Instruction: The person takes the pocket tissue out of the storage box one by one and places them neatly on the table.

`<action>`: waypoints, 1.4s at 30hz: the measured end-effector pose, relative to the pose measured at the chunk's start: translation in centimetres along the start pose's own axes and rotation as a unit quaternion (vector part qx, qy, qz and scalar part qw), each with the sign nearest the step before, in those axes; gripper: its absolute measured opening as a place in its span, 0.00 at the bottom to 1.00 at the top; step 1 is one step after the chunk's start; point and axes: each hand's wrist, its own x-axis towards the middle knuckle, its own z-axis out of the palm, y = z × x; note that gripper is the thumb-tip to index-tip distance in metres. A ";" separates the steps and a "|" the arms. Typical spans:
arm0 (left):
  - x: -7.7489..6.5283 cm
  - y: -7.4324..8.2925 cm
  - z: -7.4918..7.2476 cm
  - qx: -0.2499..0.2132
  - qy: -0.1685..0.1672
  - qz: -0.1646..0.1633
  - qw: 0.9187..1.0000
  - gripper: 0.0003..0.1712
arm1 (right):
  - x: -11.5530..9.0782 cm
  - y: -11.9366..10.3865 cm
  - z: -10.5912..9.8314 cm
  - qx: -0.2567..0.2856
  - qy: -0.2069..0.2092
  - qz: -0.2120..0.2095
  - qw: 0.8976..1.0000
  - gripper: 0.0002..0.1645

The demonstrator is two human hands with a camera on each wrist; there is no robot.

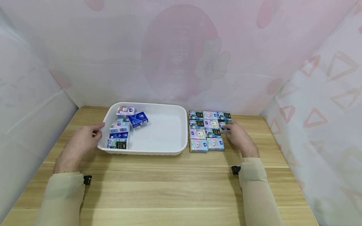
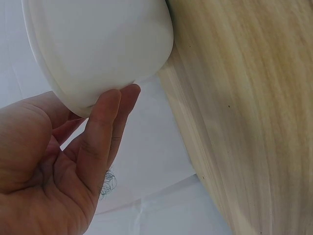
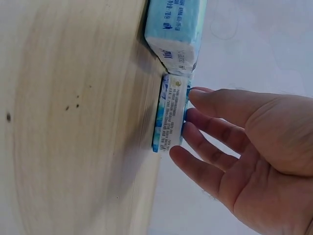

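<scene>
A white plastic tray (image 1: 158,135) stands on the table. My left hand (image 1: 86,139) holds its left rim, thumb on one side and fingers against the outer wall; the left wrist view shows this hand (image 2: 63,161) close up. Small tissue packs, among them a blue one (image 1: 138,119), lie along the tray's left part. To the right of the tray my right hand (image 1: 238,136) touches a patterned tissue pack (image 3: 171,115) at the right side of a block of packs. Its fingertips (image 3: 195,137) rest along the top edge, spread and lightly bent.
The block of tissue packs (image 1: 197,134) sits flat in rows beside the tray's right rim. Patterned cloth walls (image 1: 121,53) close off the back and both sides. The wooden table (image 1: 164,185) extends toward me in front of the tray.
</scene>
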 end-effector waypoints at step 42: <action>0.2 -0.1 0.0 0.002 0.002 0.002 1.000 0.33 | -1.1 -12.5 1.1 -0.043 0.031 -0.116 0.992 0.34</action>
